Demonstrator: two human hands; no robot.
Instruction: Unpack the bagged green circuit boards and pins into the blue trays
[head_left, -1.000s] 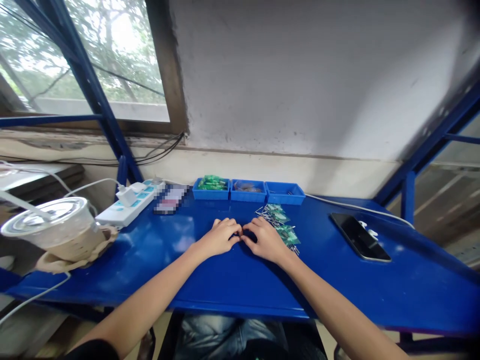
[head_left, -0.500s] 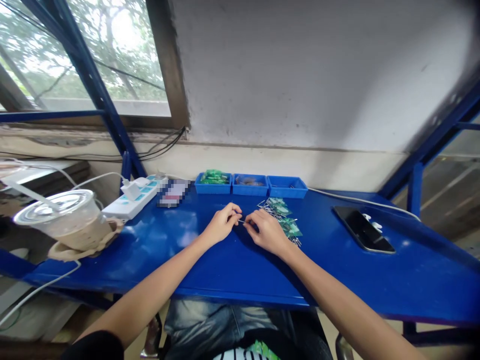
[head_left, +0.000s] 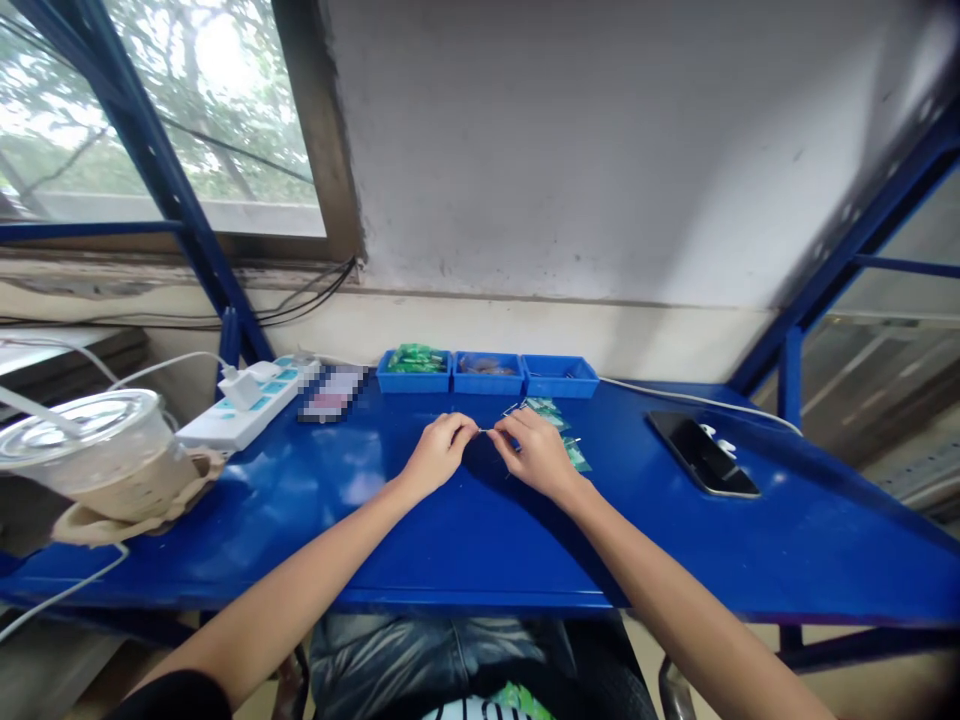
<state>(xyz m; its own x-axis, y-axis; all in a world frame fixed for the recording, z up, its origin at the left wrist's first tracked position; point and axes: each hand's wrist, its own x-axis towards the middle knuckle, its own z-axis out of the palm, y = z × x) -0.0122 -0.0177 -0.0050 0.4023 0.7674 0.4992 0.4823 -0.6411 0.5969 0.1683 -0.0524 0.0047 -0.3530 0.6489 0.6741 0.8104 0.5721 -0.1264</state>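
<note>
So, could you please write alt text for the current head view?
A person's left hand and right hand hold a thin shiny piece between them over a blue table. Three blue bins stand behind; a smartphone lies right, a lidded cup left.

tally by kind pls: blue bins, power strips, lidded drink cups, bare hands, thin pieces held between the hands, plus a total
Blue bins: 3
Power strip: 1
Lidded drink cup: 1
Bare hands: 2
Thin piece held between the hands: 1
Total: 8
</note>
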